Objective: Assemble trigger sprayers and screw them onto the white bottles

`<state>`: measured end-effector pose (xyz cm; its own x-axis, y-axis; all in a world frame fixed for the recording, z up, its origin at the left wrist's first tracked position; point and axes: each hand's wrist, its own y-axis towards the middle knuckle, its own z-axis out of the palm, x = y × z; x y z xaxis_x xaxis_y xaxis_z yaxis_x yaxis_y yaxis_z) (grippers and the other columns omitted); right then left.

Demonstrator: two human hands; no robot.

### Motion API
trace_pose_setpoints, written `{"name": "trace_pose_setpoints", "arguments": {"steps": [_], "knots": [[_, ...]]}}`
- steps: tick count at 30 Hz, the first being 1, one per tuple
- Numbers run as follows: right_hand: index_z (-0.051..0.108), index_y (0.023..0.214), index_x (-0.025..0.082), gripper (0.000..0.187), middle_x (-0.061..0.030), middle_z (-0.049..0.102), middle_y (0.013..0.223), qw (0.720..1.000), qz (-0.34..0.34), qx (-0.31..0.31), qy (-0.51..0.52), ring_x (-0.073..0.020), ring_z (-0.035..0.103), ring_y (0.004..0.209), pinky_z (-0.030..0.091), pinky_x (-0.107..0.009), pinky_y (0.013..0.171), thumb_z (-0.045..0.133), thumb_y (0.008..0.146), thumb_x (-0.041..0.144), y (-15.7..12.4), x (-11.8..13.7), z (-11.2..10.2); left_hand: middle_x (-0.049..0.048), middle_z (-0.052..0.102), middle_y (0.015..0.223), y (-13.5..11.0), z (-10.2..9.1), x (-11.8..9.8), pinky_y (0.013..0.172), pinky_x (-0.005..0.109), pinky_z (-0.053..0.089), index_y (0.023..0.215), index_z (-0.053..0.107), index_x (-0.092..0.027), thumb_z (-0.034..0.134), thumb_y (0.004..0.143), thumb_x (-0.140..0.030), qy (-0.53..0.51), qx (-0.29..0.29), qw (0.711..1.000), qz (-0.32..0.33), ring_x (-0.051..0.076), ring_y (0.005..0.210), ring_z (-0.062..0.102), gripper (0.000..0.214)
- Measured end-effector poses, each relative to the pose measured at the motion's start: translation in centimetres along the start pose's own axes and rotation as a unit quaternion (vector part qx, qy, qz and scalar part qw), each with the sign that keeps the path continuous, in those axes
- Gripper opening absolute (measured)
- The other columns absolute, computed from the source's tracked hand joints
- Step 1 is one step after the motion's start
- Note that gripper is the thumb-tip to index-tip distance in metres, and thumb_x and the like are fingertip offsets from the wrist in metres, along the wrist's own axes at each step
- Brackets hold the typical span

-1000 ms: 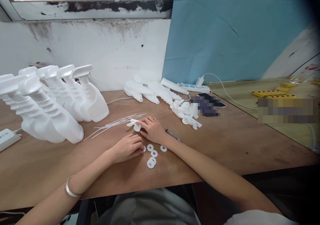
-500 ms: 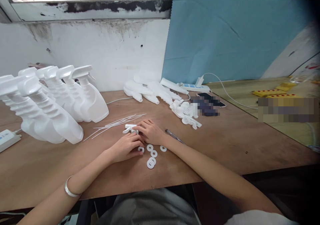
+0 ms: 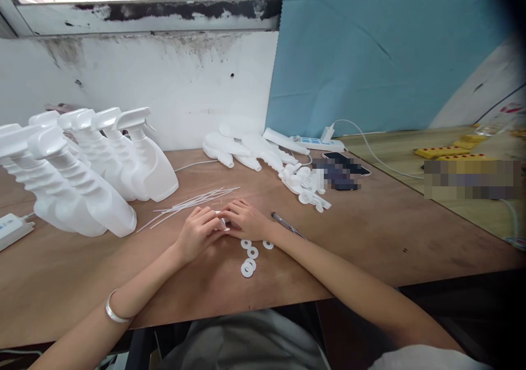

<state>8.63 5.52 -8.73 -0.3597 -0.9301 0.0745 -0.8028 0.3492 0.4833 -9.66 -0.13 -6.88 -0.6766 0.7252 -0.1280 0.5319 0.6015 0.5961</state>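
Observation:
My left hand (image 3: 199, 232) and my right hand (image 3: 247, 222) meet over the table, both closed around a white spray trigger head (image 3: 224, 223). Most of that trigger head is hidden by my fingers. Just below my right hand lie several flat white ring washers (image 3: 252, 252), two of them overlapping. Beyond my hands is a loose bundle of thin white dip tubes (image 3: 193, 200). A slim metal-tipped tool (image 3: 285, 223), perhaps a screwdriver, rests by my right wrist.
White spray bottles (image 3: 152, 167) with trigger heads stand at the left. Bottles without heads (image 3: 222, 146) lie by the wall, near a pile of trigger heads (image 3: 302, 179). A phone (image 3: 357, 164), a power strip (image 3: 316, 142) and another strip (image 3: 14, 230) are on the table.
My left hand has lifted off the table and closed around the trigger head, which has turned. The washer that lay under my left fingertips no longer shows.

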Motion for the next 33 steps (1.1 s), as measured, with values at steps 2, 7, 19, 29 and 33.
{"name": "trace_pose_setpoints", "arguments": {"steps": [2,7,19,29,33], "knots": [[0.053,0.101,0.017,0.026,-0.0071,0.057,0.098,1.0,0.003,-0.006,0.006,-0.018,0.048,0.092,0.034,-0.032,0.082,0.045,0.083,0.034,0.0,0.09,-0.03,0.0009,0.057,0.067,-0.01,-0.08,0.13,0.063,0.027,0.034,0.07,0.057,-0.018,0.048,0.085,-0.03,0.002,-0.017,1.0,-0.018,0.012,0.065,0.046,0.021],[0.053,0.099,0.018,0.023,-0.0063,0.057,0.098,1.0,0.01,-0.008,0.024,-0.0183,0.048,0.093,0.035,-0.031,0.083,0.047,0.082,0.033,0.04,0.14,-0.15,0.0022,0.059,0.074,-0.02,0.01,0.36,0.067,0.027,0.037,0.078,0.06,-0.019,0.045,0.086,-0.027,-0.015,-0.026,0.999,-0.045,0.013,0.07,0.049,0.018],[0.052,0.1,0.019,0.027,-0.0054,0.058,0.095,0.996,0.051,-0.01,0.071,-0.0171,0.05,0.091,0.037,-0.033,0.083,0.047,0.083,0.04,0.1,0.27,-0.23,0.0034,0.058,0.077,-0.01,0.39,0.8,0.069,0.028,0.041,0.078,0.06,-0.019,0.05,0.082,-0.032,-0.029,-0.039,0.995,-0.091,0.015,0.074,0.052,0.017],[0.051,0.1,0.018,0.024,-0.0043,0.059,0.094,0.987,0.082,-0.031,0.135,-0.0163,0.051,0.09,0.038,-0.032,0.084,0.05,0.082,0.035,0.13,0.44,-0.71,0.0036,0.056,0.083,0.38,0.0,0.53,0.072,0.029,0.043,0.088,0.058,-0.02,0.052,0.081,-0.03,-0.079,-0.033,0.986,-0.143,0.015,0.075,0.052,0.014],[0.051,0.102,0.019,0.026,-0.004,0.059,0.095,0.984,0.089,-0.032,0.149,-0.0166,0.051,0.09,0.038,-0.033,0.084,0.051,0.082,0.036,0.11,0.4,-0.63,0.0029,0.055,0.081,0.35,-0.05,0.5,0.071,0.029,0.042,0.085,0.055,-0.018,0.052,0.081,-0.029,-0.08,-0.035,0.986,-0.143,0.014,0.074,0.051,0.012]]}}
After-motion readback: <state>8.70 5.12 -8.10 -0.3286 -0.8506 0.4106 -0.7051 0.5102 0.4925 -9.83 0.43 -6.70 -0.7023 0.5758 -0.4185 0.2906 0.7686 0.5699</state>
